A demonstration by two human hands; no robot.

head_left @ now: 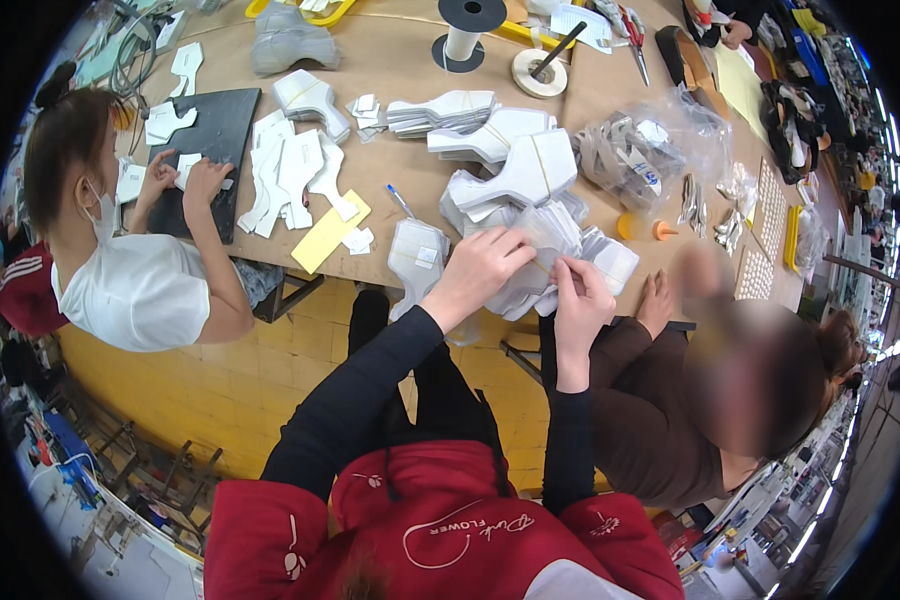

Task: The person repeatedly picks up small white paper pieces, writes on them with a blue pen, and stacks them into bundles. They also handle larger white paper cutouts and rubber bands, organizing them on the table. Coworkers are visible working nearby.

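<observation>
Head view: hands (478, 268) partly hide white pieces (552, 228).

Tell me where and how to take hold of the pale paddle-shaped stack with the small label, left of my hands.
Likely best: take the stack by its narrow neck, coming from your side of the table. It lies flat, broad head away from you; the slimmer neck points toward you, easier to close around.
</observation>
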